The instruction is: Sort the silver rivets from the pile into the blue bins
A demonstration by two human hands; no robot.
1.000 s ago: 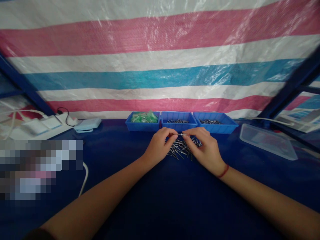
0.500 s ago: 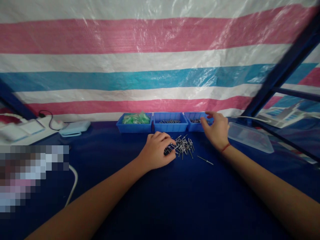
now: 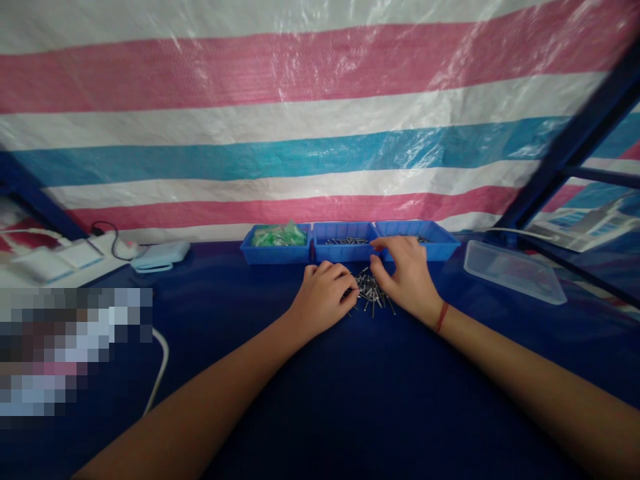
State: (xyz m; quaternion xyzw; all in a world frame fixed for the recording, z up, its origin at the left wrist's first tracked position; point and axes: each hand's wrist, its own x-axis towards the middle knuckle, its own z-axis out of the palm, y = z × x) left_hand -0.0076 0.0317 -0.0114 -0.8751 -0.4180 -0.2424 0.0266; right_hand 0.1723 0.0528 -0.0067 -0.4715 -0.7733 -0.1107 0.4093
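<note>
A loose pile of blind rivets point(image 3: 371, 293), silvery with thin pins, lies on the dark blue table between my hands. My left hand point(image 3: 327, 293) curls over the pile's left end, thumb and fingertips drawn together around a few rivets partly hidden by the fingers. On the other side, my right hand point(image 3: 404, 275) hovers at the pile's right edge, thumb and fingers apart, with nothing seen in it. Behind the hands stand the middle blue bin point(image 3: 345, 252) and the right blue bin point(image 3: 443, 245), both with rivets inside; my right hand partly covers the right one.
A left blue bin point(image 3: 276, 255) holds green plastic bags point(image 3: 279, 235). At right lies a clear plastic lid point(image 3: 515, 270). A light blue case point(image 3: 160, 255), a power strip point(image 3: 75, 261) and a white cable point(image 3: 161, 367) are at left. A striped sheet point(image 3: 300, 160) hangs behind.
My right hand has moved left, from in front of the right bin to the pile's edge. My left hand's fingers have drawn closer together. The single rivet right of the pile no longer shows.
</note>
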